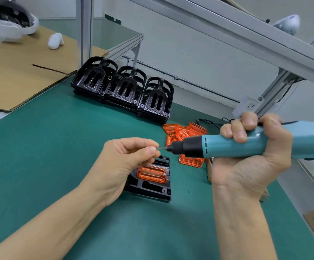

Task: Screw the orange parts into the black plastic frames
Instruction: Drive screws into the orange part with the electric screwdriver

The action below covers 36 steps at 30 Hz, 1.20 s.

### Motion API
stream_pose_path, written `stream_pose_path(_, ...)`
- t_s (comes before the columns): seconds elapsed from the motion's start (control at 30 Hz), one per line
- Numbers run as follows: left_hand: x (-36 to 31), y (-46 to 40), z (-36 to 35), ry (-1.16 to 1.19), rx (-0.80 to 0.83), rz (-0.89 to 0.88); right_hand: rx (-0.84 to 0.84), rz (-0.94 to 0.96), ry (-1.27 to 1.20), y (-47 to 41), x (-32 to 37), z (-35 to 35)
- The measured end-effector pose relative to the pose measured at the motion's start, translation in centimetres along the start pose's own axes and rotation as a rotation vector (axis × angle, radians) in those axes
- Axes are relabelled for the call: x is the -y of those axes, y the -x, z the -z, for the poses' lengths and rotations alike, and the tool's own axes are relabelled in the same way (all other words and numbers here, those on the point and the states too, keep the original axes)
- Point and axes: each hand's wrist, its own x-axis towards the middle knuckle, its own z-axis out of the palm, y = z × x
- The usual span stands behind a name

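Orange part (pixel 152 174) sits in black frame (pixel 150 182) on green mat (pixel 39 147), under left hand (pixel 128 156), whose fingertips pinch a small screw at the bit. Right hand (pixel 252 147) grips blue electric screwdriver (pixel 227 145) held sideways. Spare orange parts (pixel 184 132) and stacked frames (pixel 122 87) behind.

Open green bench (pixel 49 147) left and front of flat black plastic frame (pixel 152 186). Obstacles: stacked black frames (pixel 122 87) behind; orange translucent parts heap (pixel 184 132) right; cardboard sheet (pixel 21 72) far left.
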Motion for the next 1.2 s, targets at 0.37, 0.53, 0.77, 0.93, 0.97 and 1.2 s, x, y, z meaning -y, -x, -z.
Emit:
stream_pose_path(0.37,0.7,-0.6,0.7,-0.104,0.048,-0.035,-0.055,-0.025,-0.037,0.1,-1.1,0.7)
stream_pose_path(0.53,-0.4,-0.8,2.4,-0.516,0.041,-0.109,-0.036,-0.062,-0.036,-0.2,-1.4,1.4)
stream_pose_path(0.77,0.2,-0.9,4.9,-1.553,0.241,-0.072,0.075,-0.141,0.134,0.3,-3.6,1.9)
stream_pose_path(0.93,1.6,-1.1,5.6,-1.61,0.233,-0.069,0.166,-0.16,0.197,0.3,-4.9,1.7)
stream_pose_path(0.97,1.7,-1.2,5.6,-1.609,0.229,-0.087,0.176,-0.162,0.204,0.2,-5.1,1.7)
stream_pose_path(1.2,1.9,-1.5,5.6,-1.597,0.227,-0.145,0.227,-0.18,0.258,0.2,-5.7,1.6)
